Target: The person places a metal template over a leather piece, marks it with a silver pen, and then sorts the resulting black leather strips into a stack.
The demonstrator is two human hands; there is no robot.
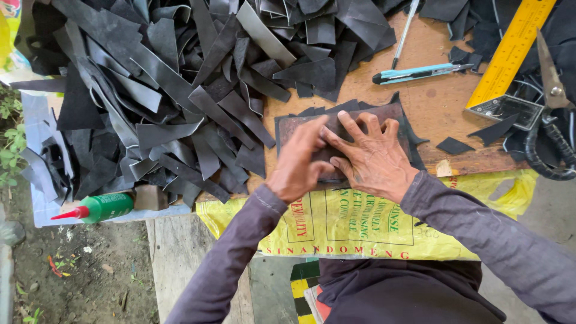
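My left hand (298, 162) and my right hand (371, 157) lie together on a dark rectangular leather piece (294, 125) on the wooden board (441, 102). The right hand is flat, fingers spread, pressing down on the piece. The left hand curls at the piece's left part, its thumb meeting the right hand's fingers. Black scraps poke out from under the piece at its top and right edges. What lies directly under the palms is hidden.
A big heap of black leather strips (168, 90) fills the left and top. A green glue bottle with red tip (99, 208) lies at the left. A blue utility knife (420, 72), a pen (405, 31), a yellow ruler (510, 51) and scissors (555, 102) lie at the right. A yellow sack (360, 228) hangs over the front edge.
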